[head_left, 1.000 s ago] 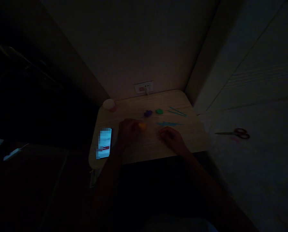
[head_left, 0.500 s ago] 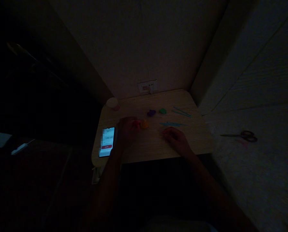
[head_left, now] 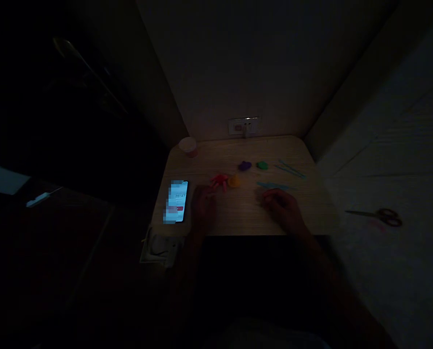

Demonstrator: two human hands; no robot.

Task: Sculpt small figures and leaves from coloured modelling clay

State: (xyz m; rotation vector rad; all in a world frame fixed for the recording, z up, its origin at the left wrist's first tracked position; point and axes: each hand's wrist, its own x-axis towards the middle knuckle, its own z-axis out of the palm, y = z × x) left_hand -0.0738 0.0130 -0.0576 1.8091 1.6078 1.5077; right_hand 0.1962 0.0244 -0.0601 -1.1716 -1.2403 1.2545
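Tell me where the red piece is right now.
In the head view, the red piece lies on the table, just left of the orange lump and beyond the left hand.

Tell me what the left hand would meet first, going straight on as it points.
Most likely the red piece with splayed limbs, just ahead of the left hand; dimness and blur leave the gap between them unclear.

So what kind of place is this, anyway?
Probably a dim corner of a room, perhaps in a home: a light table by a wall with a socket, and a lit phone on the table.
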